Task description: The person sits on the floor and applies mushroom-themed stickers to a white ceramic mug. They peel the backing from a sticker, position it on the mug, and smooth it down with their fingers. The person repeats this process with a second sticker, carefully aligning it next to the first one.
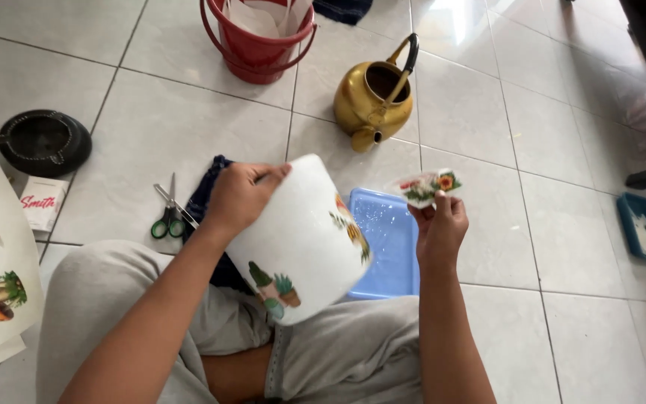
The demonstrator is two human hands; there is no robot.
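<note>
Two hands in use, head view only. My left hand (239, 196) grips the rim of a white pot (300, 239), tilted across my lap; cactus and flower pictures show on its wall. My right hand (438, 228) pinches a small flower sticker (426, 185) between fingertips, held up just right of the pot, apart from it. Blue tray (390, 232) lies on the floor between my hands, behind the pot. Green-handled scissors (167, 213) lie left of my left hand. Gold kettle (374, 97) and red bucket (259, 45) sit beyond both hands.
</note>
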